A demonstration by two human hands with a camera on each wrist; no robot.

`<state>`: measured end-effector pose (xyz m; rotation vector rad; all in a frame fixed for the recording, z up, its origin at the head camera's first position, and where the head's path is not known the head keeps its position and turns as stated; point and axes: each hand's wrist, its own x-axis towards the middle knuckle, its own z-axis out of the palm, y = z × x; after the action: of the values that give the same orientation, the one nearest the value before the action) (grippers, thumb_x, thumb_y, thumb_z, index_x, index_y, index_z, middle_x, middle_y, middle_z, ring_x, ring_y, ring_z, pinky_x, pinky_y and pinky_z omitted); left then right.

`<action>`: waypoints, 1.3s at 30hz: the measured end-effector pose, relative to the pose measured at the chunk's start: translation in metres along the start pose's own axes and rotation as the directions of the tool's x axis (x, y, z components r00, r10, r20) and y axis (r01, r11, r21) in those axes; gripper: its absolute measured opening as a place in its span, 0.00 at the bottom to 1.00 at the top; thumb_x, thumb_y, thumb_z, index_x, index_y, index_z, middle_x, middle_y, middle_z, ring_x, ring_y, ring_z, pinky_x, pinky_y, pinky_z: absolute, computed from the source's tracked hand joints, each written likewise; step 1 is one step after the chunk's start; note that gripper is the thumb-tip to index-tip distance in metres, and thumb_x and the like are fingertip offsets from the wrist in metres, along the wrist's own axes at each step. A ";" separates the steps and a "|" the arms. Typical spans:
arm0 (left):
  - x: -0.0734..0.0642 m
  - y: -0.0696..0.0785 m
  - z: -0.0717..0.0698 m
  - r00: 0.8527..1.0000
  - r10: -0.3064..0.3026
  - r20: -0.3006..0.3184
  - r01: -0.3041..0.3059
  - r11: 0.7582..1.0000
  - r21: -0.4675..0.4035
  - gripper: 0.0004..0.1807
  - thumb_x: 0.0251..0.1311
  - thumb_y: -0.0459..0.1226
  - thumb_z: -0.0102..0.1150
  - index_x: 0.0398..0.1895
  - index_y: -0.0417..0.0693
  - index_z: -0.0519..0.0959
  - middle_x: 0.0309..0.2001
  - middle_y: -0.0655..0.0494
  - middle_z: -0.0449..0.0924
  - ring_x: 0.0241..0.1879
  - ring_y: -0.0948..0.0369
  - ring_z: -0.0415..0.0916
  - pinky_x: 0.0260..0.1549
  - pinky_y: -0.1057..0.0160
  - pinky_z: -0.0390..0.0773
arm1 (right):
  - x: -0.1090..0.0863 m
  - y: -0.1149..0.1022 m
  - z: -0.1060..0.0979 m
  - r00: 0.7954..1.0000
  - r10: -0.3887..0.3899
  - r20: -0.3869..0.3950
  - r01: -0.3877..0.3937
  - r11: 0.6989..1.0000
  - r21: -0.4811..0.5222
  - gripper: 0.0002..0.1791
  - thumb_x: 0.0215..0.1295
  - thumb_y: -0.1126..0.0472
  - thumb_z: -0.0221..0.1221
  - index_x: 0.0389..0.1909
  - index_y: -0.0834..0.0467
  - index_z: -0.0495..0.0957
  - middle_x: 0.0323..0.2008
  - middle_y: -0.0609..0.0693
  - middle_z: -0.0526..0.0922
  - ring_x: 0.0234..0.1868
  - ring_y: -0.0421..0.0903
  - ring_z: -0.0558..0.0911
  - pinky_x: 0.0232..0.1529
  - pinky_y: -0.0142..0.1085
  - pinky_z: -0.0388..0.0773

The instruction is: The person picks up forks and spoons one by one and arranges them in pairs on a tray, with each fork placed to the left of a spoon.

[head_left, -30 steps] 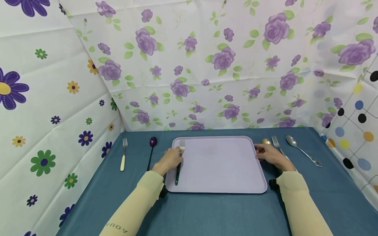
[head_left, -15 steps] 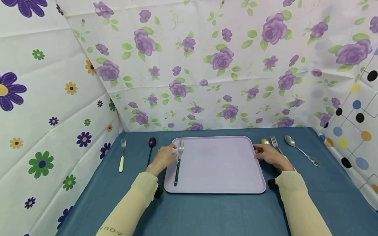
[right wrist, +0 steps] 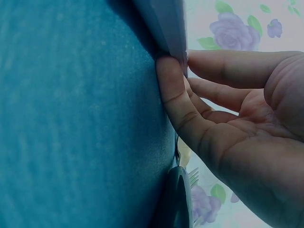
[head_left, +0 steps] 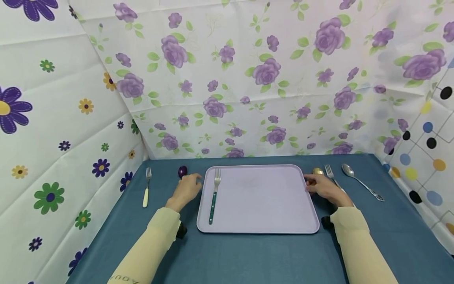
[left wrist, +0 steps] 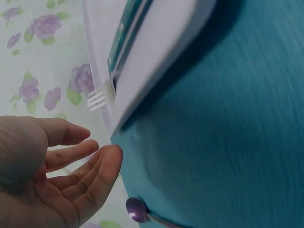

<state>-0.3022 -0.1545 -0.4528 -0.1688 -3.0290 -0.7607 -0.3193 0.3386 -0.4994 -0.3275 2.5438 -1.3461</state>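
A pale lilac tray (head_left: 262,201) lies on the blue cloth, and a fork with a green handle (head_left: 213,205) rests along its left side. My left hand (head_left: 186,190) is just off the tray's left edge, fingers loosely bent and holding nothing. Beneath it, a dark purple spoon (head_left: 182,171) is mostly covered in the head view; its bowl shows below the hand in the left wrist view. My right hand (head_left: 326,189) grips the tray's right rim between thumb and fingers, as the right wrist view shows. That hand partly covers a gold spoon (head_left: 317,170) and a fork (head_left: 330,172).
A fork with a cream handle (head_left: 146,193) lies at the far left. To the right of the right hand is a silver spoon (head_left: 362,182). Flowered cloth (head_left: 248,86) hangs behind the table, with patterned cloths at both sides.
My left hand has let go of the green-handled fork, which stays on the tray, and has moved left past the tray's edge. The right hand keeps its place at the rim.
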 end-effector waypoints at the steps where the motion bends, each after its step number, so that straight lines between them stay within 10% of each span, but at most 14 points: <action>1: 0.000 -0.003 -0.001 1.000 -0.004 -0.003 0.004 1.000 -0.003 0.20 0.71 0.31 0.52 0.62 0.36 0.81 0.27 0.47 0.79 0.17 0.60 0.63 0.19 0.62 0.64 | 0.000 0.000 0.000 1.000 -0.001 0.001 0.001 1.000 -0.004 0.32 0.70 0.76 0.57 0.71 0.81 0.61 0.37 0.58 0.75 0.39 0.51 0.77 0.40 0.40 0.82; 7: -0.001 -0.015 -0.010 1.000 -0.015 0.000 0.015 1.000 -0.010 0.20 0.71 0.31 0.51 0.63 0.36 0.80 0.22 0.51 0.75 0.16 0.61 0.59 0.18 0.62 0.61 | 0.001 0.000 0.001 1.000 -0.002 0.003 0.002 1.000 -0.004 0.31 0.70 0.76 0.57 0.71 0.82 0.61 0.37 0.58 0.74 0.39 0.51 0.77 0.40 0.40 0.82; 24: -0.003 -0.032 -0.022 0.996 -0.085 -0.020 0.086 0.995 0.058 0.23 0.72 0.33 0.51 0.68 0.38 0.77 0.52 0.36 0.81 0.30 0.50 0.74 0.29 0.53 0.71 | -0.001 -0.002 0.000 1.000 -0.003 0.012 0.003 1.000 0.011 0.32 0.71 0.76 0.56 0.72 0.82 0.58 0.38 0.59 0.74 0.39 0.51 0.77 0.40 0.41 0.82; 39: 0.000 -0.051 -0.016 0.992 -0.124 0.015 0.122 0.988 0.093 0.26 0.74 0.32 0.52 0.71 0.30 0.70 0.63 0.25 0.70 0.58 0.30 0.73 0.55 0.33 0.73 | -0.002 -0.004 0.001 1.000 0.009 0.014 -0.009 1.000 0.003 0.32 0.72 0.75 0.55 0.73 0.82 0.57 0.39 0.60 0.74 0.40 0.52 0.77 0.40 0.42 0.82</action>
<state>-0.3075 -0.2069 -0.4623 0.0124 -3.1102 -0.6281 -0.3164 0.3369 -0.4964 -0.3237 2.5280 -1.3401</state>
